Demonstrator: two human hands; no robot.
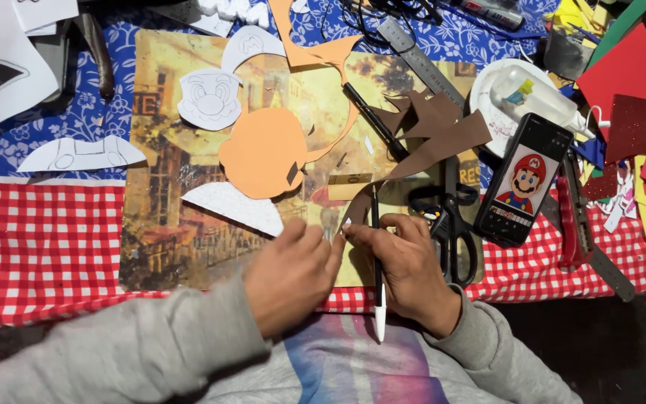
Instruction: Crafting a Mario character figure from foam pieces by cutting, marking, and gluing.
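Between the two hands, at the near edge of the printed street-scene board [166, 224], a small piece is pinched, too hidden by the fingers to tell what it is. Left hand [291, 273] has its fingertips pressed together on that spot, closed narrow. Right hand [409, 262] meets it from the other side and also clamps a black pen with a white end [377, 254], the pen running upright through the fingers, its white end pointing back toward the person. A long brown paper cutout [431, 138] starts just above the meeting fingertips and slants away up and to the right. Just right of the right hand lie black-handled scissors [454, 224], and beyond them a phone showing a cartoon character in a red cap [525, 179]. Above the left hand sit an orange foam shape [267, 153], a white glitter piece [237, 206] and a paper face outline [209, 97], all apart from the grip
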